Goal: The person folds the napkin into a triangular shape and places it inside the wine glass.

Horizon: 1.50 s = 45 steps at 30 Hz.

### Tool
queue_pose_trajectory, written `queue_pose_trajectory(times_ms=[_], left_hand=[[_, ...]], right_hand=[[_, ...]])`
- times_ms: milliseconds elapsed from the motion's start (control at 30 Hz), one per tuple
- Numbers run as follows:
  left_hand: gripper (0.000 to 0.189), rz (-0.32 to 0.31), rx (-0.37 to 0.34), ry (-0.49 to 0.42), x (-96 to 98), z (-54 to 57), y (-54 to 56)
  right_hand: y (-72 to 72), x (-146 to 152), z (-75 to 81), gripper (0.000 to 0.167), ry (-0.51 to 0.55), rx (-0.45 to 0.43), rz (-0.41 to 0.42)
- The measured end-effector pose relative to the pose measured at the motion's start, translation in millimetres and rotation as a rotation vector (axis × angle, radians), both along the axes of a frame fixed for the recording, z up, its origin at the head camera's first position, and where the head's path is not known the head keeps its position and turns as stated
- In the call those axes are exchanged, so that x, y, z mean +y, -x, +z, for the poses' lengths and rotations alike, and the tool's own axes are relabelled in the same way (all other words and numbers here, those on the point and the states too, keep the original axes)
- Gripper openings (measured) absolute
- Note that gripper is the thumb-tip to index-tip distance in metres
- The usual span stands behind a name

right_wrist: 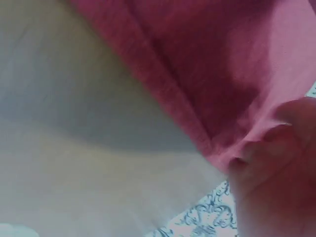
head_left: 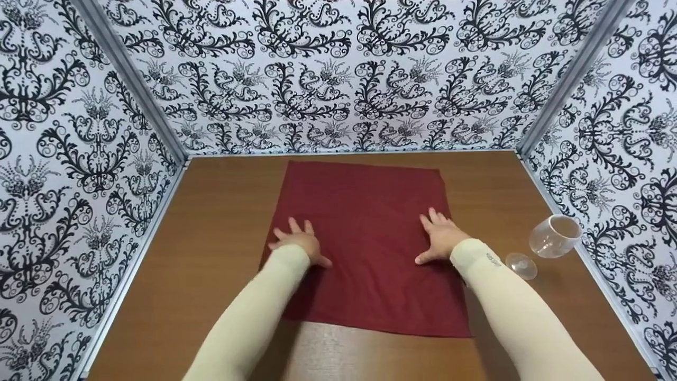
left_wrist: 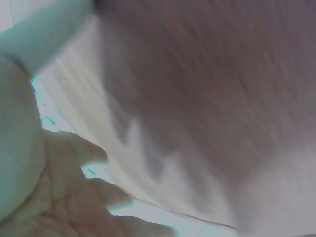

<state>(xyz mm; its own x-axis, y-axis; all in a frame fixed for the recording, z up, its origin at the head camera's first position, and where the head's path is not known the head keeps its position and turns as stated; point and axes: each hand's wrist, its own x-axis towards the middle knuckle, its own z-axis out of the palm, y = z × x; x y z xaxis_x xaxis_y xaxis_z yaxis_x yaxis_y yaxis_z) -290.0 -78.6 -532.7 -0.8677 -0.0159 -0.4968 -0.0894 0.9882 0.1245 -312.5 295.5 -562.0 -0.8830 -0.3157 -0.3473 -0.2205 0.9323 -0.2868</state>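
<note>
Dark red cloth (head_left: 370, 211) lies spread flat in the middle of the brown table (head_left: 211, 238), with light wrinkles in its near half. Its left hand-side edge passes under the left hand (head_left: 299, 244), and its right edge under the right hand (head_left: 441, 238). Both hands are released, with the fingers stretched apart; whether they press on the cloth, I cannot tell. In the right wrist view, a hemmed corner is beside the right fingers, which are blurred. The far edge lies near the far wall (head_left: 328, 79), with a narrow strip of table between; the near edge reaches between the two cream sleeves (head_left: 248, 312). Wide room is on the left of the cloth. On the right the room is smaller, because a clear stemmed glass (head_left: 552, 241) stands upright there, near the right sleeve. The table surface is smooth, with wood grain. Around it, white walls carry black scroll patterns, and grey posts (head_left: 138, 84) mark the far corners.
</note>
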Motion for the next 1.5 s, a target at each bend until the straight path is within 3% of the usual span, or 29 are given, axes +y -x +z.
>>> queue_pose_trajectory(times_ms=[100,200,333,533,1167,1500], left_hand=[[0.137,-0.049,-0.03,-0.012,12.0,-2.7,-12.9],[0.139,-0.067,-0.027,0.003,14.8,-8.8,-15.1],[0.14,-0.034,-0.002,-0.015,14.6,-7.9,-12.2],[0.141,0.007,-0.026,-0.075,18.0,-1.8,-9.7],[0.138,0.0,-0.013,-0.087,13.2,-4.0,-2.5],[0.14,0.011,-0.04,-0.068,2.7,-11.0,1.6]], right_hand=[[1.6,-1.7,1.0,0.129,0.011,-0.036,0.014],[3.2,-5.2,2.8,0.127,0.021,-0.093,-0.002],[4.4,-6.9,5.8,0.127,0.007,-0.099,-0.02],[2.8,-2.6,10.1,0.128,0.028,-0.121,-0.054],[-7.7,-5.6,3.8,0.128,0.006,-0.094,-0.072],[-12.1,-18.0,1.8,0.128,0.003,-0.14,-0.075]])
